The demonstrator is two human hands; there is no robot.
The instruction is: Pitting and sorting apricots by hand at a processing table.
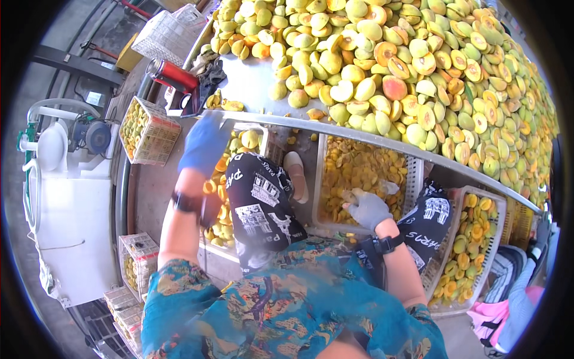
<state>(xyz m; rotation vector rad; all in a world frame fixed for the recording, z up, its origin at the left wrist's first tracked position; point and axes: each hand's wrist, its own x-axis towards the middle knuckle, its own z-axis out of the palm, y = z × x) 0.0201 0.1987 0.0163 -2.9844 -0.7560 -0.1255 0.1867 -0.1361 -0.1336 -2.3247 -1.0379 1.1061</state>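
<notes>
My left hand (205, 141), in a blue glove and blurred, is raised at the near left edge of the metal table (251, 83); whether it holds anything cannot be told. My right hand (368, 210), in a grey glove, is over a crate of brownish fruit pieces (363, 166) between my knees, its fingers partly curled; something small and brownish may be at its fingertips. Halved yellow-green stone fruit, like apricots or peaches (394, 63), lie heaped on the table. A crate of fruit halves (220, 233) stands beside my left leg, partly hidden by my left arm.
A red flask (175, 75) and dark cloth (210, 74) lie at the table's left corner. Crates of fruit stand on the floor at left (150, 130) and at right (468, 251). White machinery (74, 211) is at far left. Another person's sleeve (522, 291) shows at lower right.
</notes>
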